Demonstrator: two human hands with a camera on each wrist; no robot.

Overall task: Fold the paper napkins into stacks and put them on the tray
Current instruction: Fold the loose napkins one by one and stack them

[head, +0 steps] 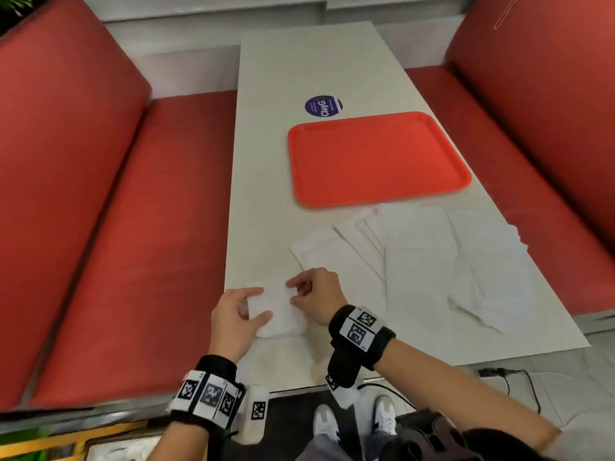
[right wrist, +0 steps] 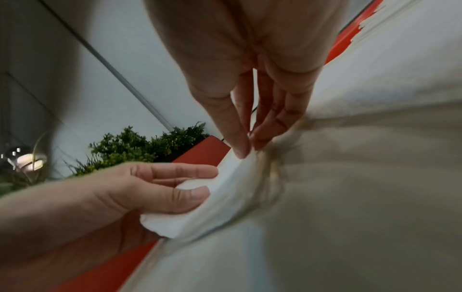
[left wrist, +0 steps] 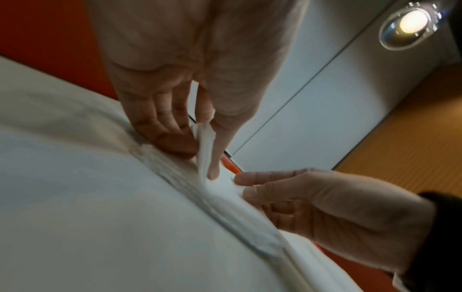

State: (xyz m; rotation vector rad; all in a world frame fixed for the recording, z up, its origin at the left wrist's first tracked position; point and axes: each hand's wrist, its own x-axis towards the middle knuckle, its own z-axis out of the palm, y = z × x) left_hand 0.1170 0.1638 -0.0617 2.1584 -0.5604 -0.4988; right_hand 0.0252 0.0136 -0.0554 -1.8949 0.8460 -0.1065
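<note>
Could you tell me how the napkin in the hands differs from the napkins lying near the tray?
The held napkin is folded into a small thick pad; the loose napkins lie spread out, flat and overlapping. The held napkin is pinched by the left hand and right hand; the loose napkins are untouched. Both are white paper on the table, neither yet on the tray.

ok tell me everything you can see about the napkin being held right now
The napkin is white, soft-looking paper, already folded into a small thick rectangle of several layers. It lies near the front left corner of the white table, one end lifted slightly. The left hand pinches its left end between thumb and fingers; the right hand pinches its right edge. Loose unfolded napkins lie spread to its right, and the orange tray beyond holds nothing.
</note>
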